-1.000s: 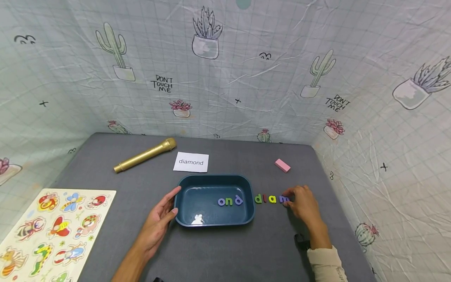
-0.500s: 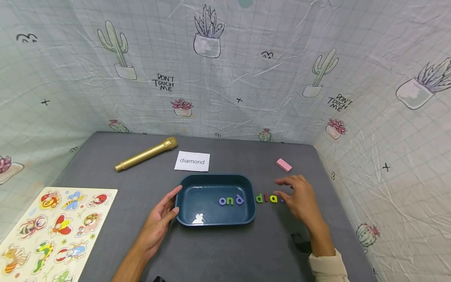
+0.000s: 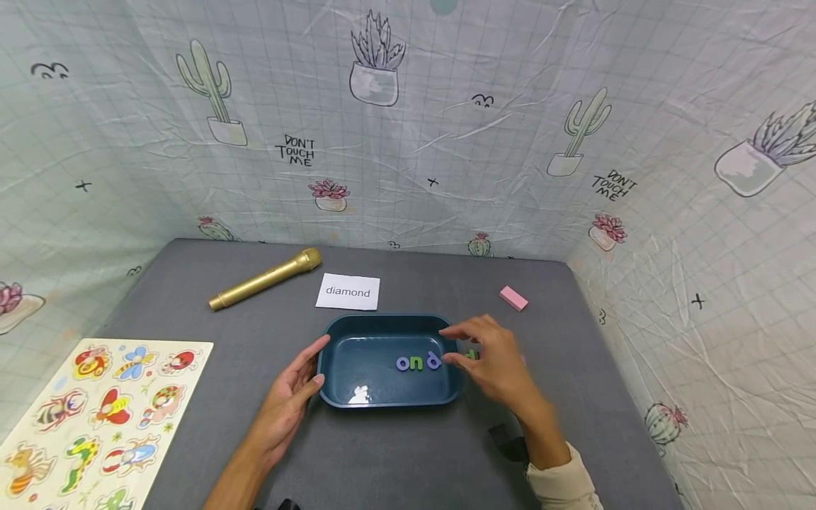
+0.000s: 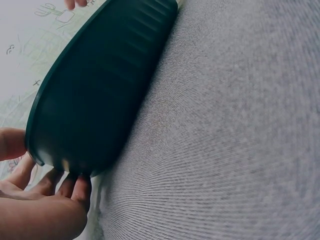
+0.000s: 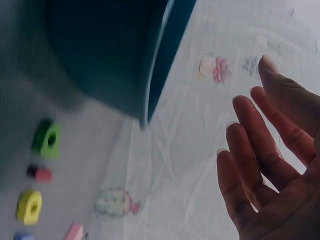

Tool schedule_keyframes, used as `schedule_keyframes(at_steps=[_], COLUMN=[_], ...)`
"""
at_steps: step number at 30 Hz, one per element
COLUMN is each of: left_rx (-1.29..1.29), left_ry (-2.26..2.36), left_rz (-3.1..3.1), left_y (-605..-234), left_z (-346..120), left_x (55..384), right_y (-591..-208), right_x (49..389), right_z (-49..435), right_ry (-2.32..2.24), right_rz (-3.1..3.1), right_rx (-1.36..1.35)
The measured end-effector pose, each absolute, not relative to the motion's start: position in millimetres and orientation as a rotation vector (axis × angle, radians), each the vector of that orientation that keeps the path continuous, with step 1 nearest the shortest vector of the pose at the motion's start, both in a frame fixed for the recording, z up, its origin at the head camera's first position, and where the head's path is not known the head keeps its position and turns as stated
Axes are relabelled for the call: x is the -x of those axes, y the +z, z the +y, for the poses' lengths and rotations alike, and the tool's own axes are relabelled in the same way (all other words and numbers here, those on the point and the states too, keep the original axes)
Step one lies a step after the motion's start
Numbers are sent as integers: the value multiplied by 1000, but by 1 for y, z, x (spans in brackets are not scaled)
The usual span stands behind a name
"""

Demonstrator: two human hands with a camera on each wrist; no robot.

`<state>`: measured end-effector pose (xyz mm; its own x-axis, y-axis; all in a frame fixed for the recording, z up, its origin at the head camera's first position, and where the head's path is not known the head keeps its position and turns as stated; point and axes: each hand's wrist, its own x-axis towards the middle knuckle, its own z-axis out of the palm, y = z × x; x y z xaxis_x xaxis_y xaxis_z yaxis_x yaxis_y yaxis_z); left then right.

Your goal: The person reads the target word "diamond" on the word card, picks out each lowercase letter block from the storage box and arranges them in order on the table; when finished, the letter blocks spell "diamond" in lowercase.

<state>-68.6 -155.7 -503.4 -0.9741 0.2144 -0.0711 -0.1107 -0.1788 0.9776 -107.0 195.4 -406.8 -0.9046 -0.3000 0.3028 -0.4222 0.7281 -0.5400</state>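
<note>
A dark blue tray [image 3: 363, 372] holds a purple letter "o" [image 3: 402, 364], a green "n" [image 3: 416, 363] and a purple "d" [image 3: 433, 360]. My left hand [image 3: 287, 397] touches the tray's left end from outside, thumb and forefinger spread along it. Above the right rim hovers my right hand [image 3: 500, 361], thumb and fingers apart with nothing between them. Beneath it, largely hidden in the head view, lies a row of letters. The right wrist view shows a green "d" [image 5: 50, 140], a red piece [image 5: 40, 173], a yellow "a" [image 5: 30, 206] and a purple edge.
Behind the tray lies a white card [image 3: 348, 292] printed "diamond". A gold microphone [image 3: 264, 280] is at the back left, a pink block [image 3: 513, 298] at the back right. An insect picture board [image 3: 102, 425] covers the front left.
My right hand released the purple "m" at the row's right end, lifted, and moved left to the tray's right rim. My left hand stays at the tray.
</note>
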Motion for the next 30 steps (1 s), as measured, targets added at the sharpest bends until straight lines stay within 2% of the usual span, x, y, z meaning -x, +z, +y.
schedule_keyframes(at_steps=[30], left_rx=[-105], left_ry=[2251], left_rz=[1868], left_y=[-502], left_z=[-155], left_x=[68], right_y=[-455], right_x=[126], right_z=[128], right_ry=[1068], right_rz=[-2905], right_rx=[-717])
